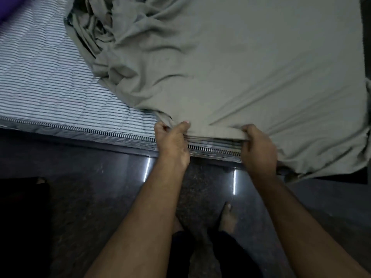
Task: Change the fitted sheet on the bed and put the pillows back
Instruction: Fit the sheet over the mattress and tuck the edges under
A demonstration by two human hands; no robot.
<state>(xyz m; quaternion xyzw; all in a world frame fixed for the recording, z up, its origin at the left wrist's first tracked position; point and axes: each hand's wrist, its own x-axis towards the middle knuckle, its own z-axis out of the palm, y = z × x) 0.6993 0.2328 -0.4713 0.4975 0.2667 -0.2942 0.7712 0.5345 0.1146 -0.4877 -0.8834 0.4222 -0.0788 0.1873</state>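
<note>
My left hand [172,142] and right hand [258,146] both pinch the grey fitted sheet's [230,67] near hem at the striped mattress [50,93] edge.

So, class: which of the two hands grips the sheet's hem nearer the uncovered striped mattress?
The left hand; the right hand grips the sheet over the covered side.
</note>
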